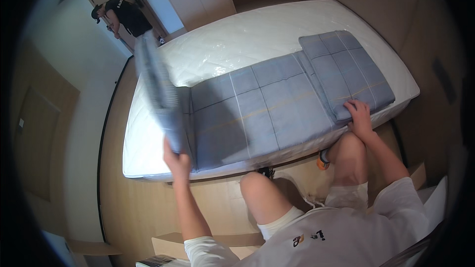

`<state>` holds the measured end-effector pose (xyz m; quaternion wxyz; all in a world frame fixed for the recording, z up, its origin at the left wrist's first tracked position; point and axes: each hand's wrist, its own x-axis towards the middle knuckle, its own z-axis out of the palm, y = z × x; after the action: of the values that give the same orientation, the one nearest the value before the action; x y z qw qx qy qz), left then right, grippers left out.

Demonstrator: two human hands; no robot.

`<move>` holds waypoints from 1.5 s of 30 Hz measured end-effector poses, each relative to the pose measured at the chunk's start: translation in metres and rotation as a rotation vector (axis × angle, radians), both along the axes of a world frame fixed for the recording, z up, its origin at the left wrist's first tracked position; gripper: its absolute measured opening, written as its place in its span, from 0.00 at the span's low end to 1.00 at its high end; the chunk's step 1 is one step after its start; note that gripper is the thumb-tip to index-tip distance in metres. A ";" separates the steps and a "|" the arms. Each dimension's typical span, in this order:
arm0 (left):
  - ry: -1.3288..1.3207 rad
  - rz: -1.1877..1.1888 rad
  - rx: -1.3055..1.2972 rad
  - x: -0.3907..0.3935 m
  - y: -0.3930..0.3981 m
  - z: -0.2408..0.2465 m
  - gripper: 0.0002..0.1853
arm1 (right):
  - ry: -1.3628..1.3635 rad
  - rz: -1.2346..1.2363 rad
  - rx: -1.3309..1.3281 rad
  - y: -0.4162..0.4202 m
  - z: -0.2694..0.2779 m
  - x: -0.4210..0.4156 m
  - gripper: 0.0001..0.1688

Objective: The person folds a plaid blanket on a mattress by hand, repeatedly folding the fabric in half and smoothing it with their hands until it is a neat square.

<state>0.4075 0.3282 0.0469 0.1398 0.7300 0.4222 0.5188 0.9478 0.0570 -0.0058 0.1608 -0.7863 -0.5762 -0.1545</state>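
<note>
A blue-grey checked cloth, probably a blanket (259,107), lies in a long strip across a white mattress (207,59). Its right part is folded over in thick layers. My left hand (178,163) grips the edge of the left part, which is lifted off the bed and blurred by motion. My right hand (358,115) rests on the near edge of the folded right part, fingers spread on top and the thumb side hidden. Clear plastic film glints on the mattress.
Another person (128,18) in dark top and cap bends forward by the door at the far left. A cabinet (200,0) stands beyond the bed, and a padded headboard (378,3) rises at the right. My knees are close to the mattress's near side, above a wooden floor (141,200).
</note>
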 end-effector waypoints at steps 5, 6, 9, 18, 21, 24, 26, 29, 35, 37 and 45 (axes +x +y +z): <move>0.583 -0.239 0.079 0.097 -0.061 -0.024 0.42 | 0.117 0.104 -0.044 -0.006 0.004 0.009 0.45; 0.650 -0.281 0.048 0.108 -0.065 -0.043 0.40 | 0.125 0.107 -0.064 -0.008 0.010 0.006 0.45; 0.773 -0.246 -0.022 0.127 -0.084 -0.070 0.39 | 0.185 0.154 0.002 -0.018 0.006 0.011 0.41; 0.874 -0.042 -0.010 0.198 -0.117 -0.074 0.46 | 0.155 0.158 0.341 -0.010 0.003 0.005 0.32; 0.844 0.040 -0.019 0.206 -0.127 -0.085 0.47 | 0.156 0.211 0.202 -0.022 -0.005 -0.002 0.32; 0.826 0.030 -0.065 0.208 -0.132 -0.082 0.46 | 0.232 0.207 0.136 -0.022 0.002 -0.006 0.28; 0.794 -0.063 -0.084 0.212 -0.137 -0.080 0.48 | 0.252 0.221 0.145 -0.028 0.003 -0.006 0.27; 0.723 -0.136 -0.054 0.230 -0.143 -0.072 0.52 | 0.398 0.032 0.364 -0.031 0.001 0.007 0.31; 0.789 -0.154 -0.035 0.230 -0.131 -0.076 0.56 | 1.255 -0.801 0.789 -0.036 -0.084 0.104 0.47; 0.780 -0.114 -0.045 0.219 -0.129 -0.071 0.56 | 1.340 -0.814 0.705 -0.042 -0.106 0.148 0.42; 0.773 0.144 -0.094 0.176 -0.111 -0.103 0.46 | 1.902 -0.153 0.969 -0.051 -0.028 0.212 0.37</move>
<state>0.5835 0.2177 -0.0556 -0.0330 0.8328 0.5173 0.1942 1.1597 0.0062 -0.0334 0.8291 -0.4701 -0.0407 0.2998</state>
